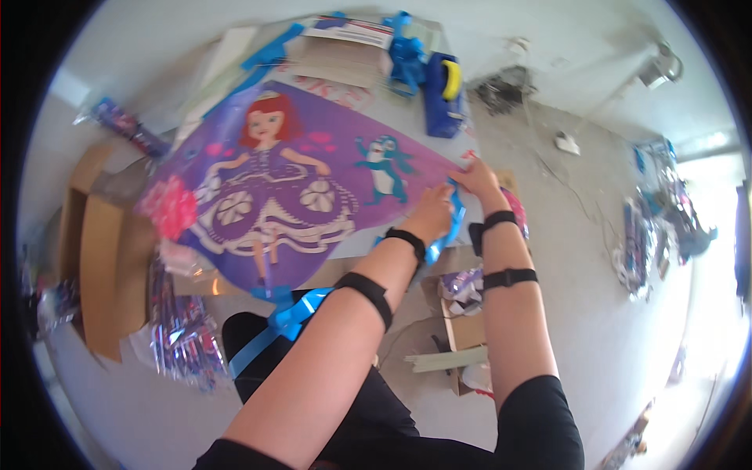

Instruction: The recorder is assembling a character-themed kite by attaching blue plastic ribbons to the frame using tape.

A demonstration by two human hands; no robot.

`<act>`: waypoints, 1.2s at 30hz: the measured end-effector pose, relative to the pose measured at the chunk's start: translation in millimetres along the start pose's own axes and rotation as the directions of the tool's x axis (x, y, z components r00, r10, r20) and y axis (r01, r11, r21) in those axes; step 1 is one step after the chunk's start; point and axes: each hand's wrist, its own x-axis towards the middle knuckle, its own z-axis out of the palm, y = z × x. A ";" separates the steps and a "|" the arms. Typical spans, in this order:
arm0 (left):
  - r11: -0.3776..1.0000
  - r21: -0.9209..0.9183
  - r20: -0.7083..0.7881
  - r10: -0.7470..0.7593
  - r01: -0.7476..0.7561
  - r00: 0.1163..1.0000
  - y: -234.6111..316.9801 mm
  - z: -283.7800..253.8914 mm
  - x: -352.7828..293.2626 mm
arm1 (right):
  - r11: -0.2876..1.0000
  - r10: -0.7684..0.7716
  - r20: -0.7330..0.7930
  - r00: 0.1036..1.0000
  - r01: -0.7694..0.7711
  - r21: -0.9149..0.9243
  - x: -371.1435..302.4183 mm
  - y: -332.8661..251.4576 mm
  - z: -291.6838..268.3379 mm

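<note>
A purple kite, printed with a red-haired princess and a blue animal, lies spread over the table. Both my hands are at its pointed right corner. My left hand has its fingers closed on a blue ribbon, which hangs down beside the wrist. My right hand pinches the kite's tip between thumb and fingers, right by the ribbon's upper end; the exact grip is blurred. At the kite's lower corner hangs another blue ribbon tail, which trails over my leg.
A blue tape dispenser with a yellow roll stands behind my hands. Next to it are bunched blue ribbons and an open carton. Left of the table are a cardboard box and wrapped bundles. Another box sits below.
</note>
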 end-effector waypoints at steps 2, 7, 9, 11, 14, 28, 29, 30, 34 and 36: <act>0.998 -0.057 0.057 0.003 0.001 0.998 -6.0 -10.5 1.5 | 1.000 -0.013 -0.061 0.998 0.013 0.010 1.2 -0.1 5.9; 0.958 -0.115 -0.375 0.203 -0.263 0.904 -0.3 -32.6 -71.9 | 0.992 0.123 -0.097 0.988 -0.120 0.036 10.2 9.7 22.5; 0.874 -0.486 -0.256 -0.115 -0.024 0.960 12.7 -48.9 -116.6 | 0.977 0.205 -0.090 0.975 -0.199 0.071 11.4 19.6 23.0; 0.788 -0.578 -0.077 -0.312 0.212 0.947 26.5 -79.1 -165.3 | 0.986 0.149 -0.144 0.978 -0.136 0.094 7.3 39.3 20.1; 0.371 -0.908 -0.051 -0.563 0.197 0.825 24.4 -101.9 -252.6 | 0.995 0.042 -0.239 0.970 -0.019 0.096 -6.8 17.6 24.5; 0.137 -0.987 -0.161 -0.809 -0.085 0.565 26.5 -135.7 -426.1 | 0.855 -0.409 0.004 0.913 0.385 -0.347 -168.9 -161.2 128.3; 0.147 -0.984 -0.178 -0.820 -0.101 0.544 26.3 -139.1 -431.5 | 0.852 -0.392 0.046 0.919 0.381 -0.359 -170.3 -162.6 125.9; 0.156 -0.981 -0.195 -0.829 -0.118 0.525 24.7 -140.2 -435.6 | 0.844 -0.404 0.051 0.913 0.394 -0.363 -171.2 -163.9 123.4; 0.118 -0.979 -0.182 -0.867 -0.164 0.465 11.5 -148.2 -460.1 | 0.841 -0.345 0.101 0.933 0.355 -0.408 -176.6 -173.9 117.7; 0.110 -0.972 -0.191 -0.884 -0.207 0.427 2.7 -155.7 -472.7 | 0.841 -0.295 0.130 0.947 0.321 -0.435 -180.0 -179.2 114.2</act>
